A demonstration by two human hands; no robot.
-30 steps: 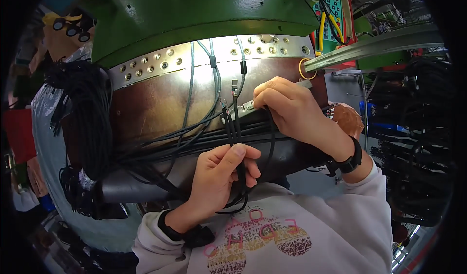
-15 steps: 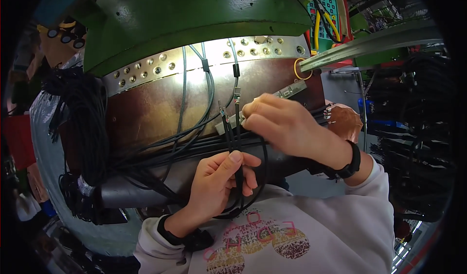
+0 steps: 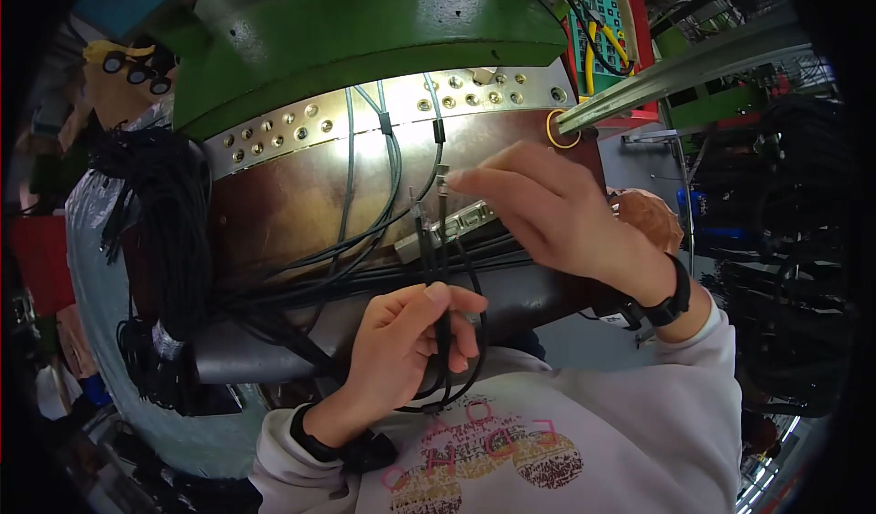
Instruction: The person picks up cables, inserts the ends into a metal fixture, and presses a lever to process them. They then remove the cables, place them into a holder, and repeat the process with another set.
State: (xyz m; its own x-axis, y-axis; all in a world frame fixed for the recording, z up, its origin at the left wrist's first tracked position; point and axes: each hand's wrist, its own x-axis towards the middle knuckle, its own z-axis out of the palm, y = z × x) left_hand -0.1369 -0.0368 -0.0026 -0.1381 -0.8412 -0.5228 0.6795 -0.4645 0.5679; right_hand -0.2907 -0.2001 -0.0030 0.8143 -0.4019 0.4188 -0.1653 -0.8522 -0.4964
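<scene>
My left hand [image 3: 401, 350] is closed round several black cables [image 3: 444, 331], thumb on top, near the bench's front edge. Their ends point away from me, two of them stripped to thin bare wires [image 3: 417, 205]. A third cable end carries a small metal connector [image 3: 443, 174]. My right hand [image 3: 561, 208] is pinched at this connector, thumb and forefinger against its side; the fingertips partly hide each other. Beneath the cable ends lies a slim metal fixture bar [image 3: 474, 213] with slots.
A green machine body [image 3: 365, 39] rises behind a perforated metal strip [image 3: 301, 126]. Long black cables run across the brown bench top [image 3: 265, 213]. A thick cable bundle [image 3: 169, 231] hangs at left. A metal rail [image 3: 675, 85] juts in from the right.
My right hand has moved slightly up and away from the metal bar, to the connector. More of the bar shows now. My left hand keeps its hold on the cables.
</scene>
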